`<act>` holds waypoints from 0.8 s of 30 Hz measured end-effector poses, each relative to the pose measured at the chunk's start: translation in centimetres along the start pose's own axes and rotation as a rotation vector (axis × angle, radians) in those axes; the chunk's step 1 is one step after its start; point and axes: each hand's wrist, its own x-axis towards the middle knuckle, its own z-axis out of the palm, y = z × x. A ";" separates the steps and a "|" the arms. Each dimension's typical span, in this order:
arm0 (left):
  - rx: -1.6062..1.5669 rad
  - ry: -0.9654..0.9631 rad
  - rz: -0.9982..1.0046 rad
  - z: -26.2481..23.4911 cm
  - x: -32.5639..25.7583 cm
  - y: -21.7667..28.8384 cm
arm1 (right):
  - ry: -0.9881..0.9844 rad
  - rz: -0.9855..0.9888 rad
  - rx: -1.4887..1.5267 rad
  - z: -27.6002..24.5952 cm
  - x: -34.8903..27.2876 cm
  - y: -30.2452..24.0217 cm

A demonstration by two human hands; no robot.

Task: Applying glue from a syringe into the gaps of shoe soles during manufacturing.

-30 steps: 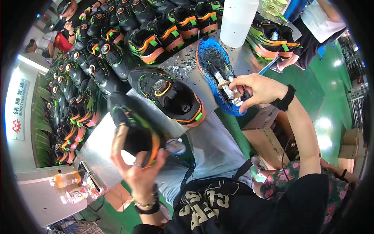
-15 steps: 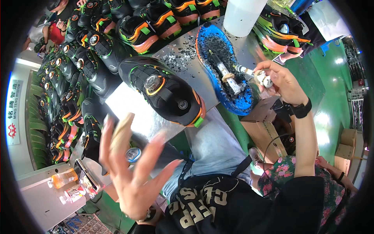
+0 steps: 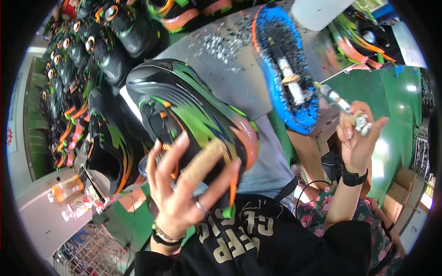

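Observation:
My left hand (image 3: 184,193) grips a black, green and orange sneaker (image 3: 198,110) by its upper near the collar, fingers spread over it and one finger wrapped in tan tape. The sneaker is tipped so its side faces up, pink heel toward the right. In my right hand (image 3: 357,147) is a slim pen-shaped tool (image 3: 338,101) wrapped in white, its tip pointing up and left. That tip is close to a blue shoe sole (image 3: 275,94) heaped with black scraps. Another white-wrapped pen-shaped tool (image 3: 289,76) lies on those scraps.
More sneakers (image 3: 115,50) crowd the left and far side; one black sneaker (image 3: 106,147) sits beside my left hand. A white container (image 3: 320,11) stands past the sole. Dark scraps (image 3: 221,48) litter the metal table (image 3: 244,92). Below are a cardboard box (image 3: 304,156) and an orange bottle (image 3: 67,188).
My left hand has gone from hovering in the air to gripping the sneaker, which has turned onto its side. My right hand has lowered slightly with its tool. The view has shifted.

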 end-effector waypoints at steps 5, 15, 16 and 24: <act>0.036 0.071 -0.030 1.3 -6.0 2.4 | 0.098 0.064 -0.178 2.1 -0.7 0.1; 0.037 0.017 0.003 1.8 -6.1 2.0 | 0.109 -0.076 -0.196 5.8 -1.8 -1.6; -0.003 0.023 0.002 1.9 -6.0 2.0 | -0.045 -0.157 -0.010 6.2 -1.5 -2.2; -0.110 0.044 -0.032 1.7 -5.0 1.8 | -0.482 0.037 0.004 11.3 1.3 1.1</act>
